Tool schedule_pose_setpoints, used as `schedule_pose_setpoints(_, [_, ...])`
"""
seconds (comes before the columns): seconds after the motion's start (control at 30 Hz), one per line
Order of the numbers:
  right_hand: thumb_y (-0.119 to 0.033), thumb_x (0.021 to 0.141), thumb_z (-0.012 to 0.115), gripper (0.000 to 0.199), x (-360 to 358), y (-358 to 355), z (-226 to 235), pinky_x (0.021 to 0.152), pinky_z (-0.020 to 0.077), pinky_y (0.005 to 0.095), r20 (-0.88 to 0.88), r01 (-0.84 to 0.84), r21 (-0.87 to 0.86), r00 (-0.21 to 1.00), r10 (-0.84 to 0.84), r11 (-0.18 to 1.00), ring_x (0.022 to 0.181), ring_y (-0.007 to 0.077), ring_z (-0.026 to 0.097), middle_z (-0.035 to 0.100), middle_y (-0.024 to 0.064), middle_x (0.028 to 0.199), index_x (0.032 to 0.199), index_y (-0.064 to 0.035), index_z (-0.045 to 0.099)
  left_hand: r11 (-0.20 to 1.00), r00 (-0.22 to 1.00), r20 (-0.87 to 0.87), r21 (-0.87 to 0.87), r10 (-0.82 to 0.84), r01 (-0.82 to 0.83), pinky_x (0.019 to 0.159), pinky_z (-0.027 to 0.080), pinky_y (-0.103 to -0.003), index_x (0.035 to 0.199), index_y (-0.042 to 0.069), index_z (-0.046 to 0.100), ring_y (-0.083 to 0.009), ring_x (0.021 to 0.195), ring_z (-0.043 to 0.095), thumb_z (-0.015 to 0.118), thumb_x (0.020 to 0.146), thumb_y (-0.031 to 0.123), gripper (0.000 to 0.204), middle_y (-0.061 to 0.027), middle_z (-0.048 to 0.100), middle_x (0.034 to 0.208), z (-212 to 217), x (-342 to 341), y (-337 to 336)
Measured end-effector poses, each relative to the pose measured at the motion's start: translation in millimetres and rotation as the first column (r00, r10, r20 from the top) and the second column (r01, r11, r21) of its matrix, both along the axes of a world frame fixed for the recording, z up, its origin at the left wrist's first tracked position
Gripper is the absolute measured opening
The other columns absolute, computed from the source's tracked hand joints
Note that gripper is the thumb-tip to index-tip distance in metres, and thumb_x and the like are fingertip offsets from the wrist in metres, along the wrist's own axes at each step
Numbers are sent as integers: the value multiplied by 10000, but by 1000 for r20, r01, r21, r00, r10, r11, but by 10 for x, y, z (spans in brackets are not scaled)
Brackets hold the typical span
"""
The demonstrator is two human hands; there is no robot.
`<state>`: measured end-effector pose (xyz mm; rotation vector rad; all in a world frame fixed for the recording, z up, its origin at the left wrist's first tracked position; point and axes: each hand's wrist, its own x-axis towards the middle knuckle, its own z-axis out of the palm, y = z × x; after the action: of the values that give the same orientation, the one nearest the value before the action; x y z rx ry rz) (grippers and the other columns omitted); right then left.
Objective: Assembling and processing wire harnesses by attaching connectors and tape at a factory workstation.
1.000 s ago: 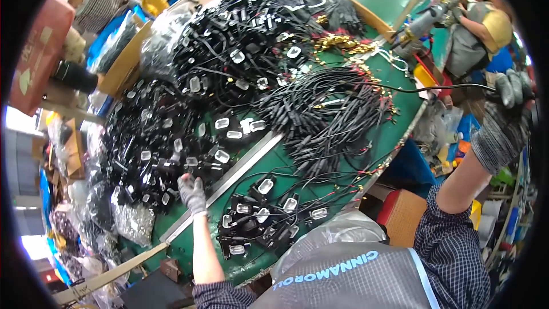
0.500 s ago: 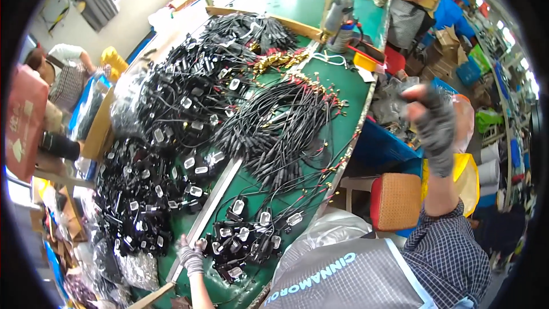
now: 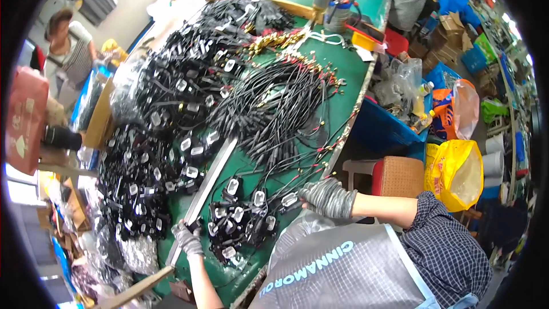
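My right hand (image 3: 330,197), in a grey knit glove with bare fingertips, is at the table's near right edge. Its curled fingers meet the end of a small black cabled part with a clear window (image 3: 290,199). My left hand (image 3: 189,240), gloved alike, is over the lower end of a metal strip (image 3: 211,180). Its fingers are bent around a small dark piece, mostly hidden. Between the hands is a small heap of similar black parts (image 3: 237,217). Above it a bundle of black cables (image 3: 274,109) fans out, with red and brass-coloured ends.
Larger heaps of black parts (image 3: 134,183) fill the left side of the green table (image 3: 357,88). Near my right arm are a stool with a woven seat (image 3: 400,177), a blue bin (image 3: 380,131) and a yellow bag (image 3: 457,171). Two other people stand farther off.
My right hand has come down and left from the raised position over the bins to the table edge. My left hand has shifted slightly, its fingers now around a dark piece. The view has tilted a little.
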<state>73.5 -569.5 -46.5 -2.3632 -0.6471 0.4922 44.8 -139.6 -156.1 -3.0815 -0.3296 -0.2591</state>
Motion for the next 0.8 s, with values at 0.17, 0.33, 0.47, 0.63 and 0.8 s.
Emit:
schedule_pose_setpoints(0.17, [-161,760,507,130,-2,-54,-60,579,429,385,64,-28,-55,997,32,998,670,309,540,528,136,727,759,-32,495,968,951,-283,-179,120,-175,775,397,-381,933,67,459,-295,862,471,761,531,206,522,-131,489,928,177,-79,-40])
schedule_pose_setpoints(0.33, [-175,750,517,141,72,-22,-132,574,429,383,112,-17,-20,994,19,1000,675,305,540,527,131,725,764,-37,495,794,893,-295,-419,339,-440,739,414,-340,888,58,480,-244,769,493,738,579,185,422,-99,508,822,-86,-335,362])
schedule_pose_setpoints(0.47, [-253,743,551,196,251,121,-55,561,431,365,198,-9,69,980,-5,998,662,285,541,534,102,699,785,-63,522,630,956,12,-755,292,-183,662,422,-298,827,51,516,-181,671,493,699,635,146,281,-65,515,726,94,-394,439])
schedule_pose_setpoints(0.63, [-244,720,551,201,385,529,214,579,441,376,289,-216,152,943,165,965,704,290,543,522,108,731,789,-60,507,441,976,0,-892,-220,99,587,424,-248,859,50,554,-109,631,495,640,690,83,193,-22,531,706,1161,-90,-1275])
schedule_pose_setpoints(0.8, [-284,735,518,239,255,594,211,583,450,369,408,-295,91,882,235,951,710,287,548,530,104,745,840,-70,521,283,949,-55,-958,-311,37,615,433,-262,869,45,554,-126,666,518,636,687,93,205,-33,549,734,1134,-205,-1870])
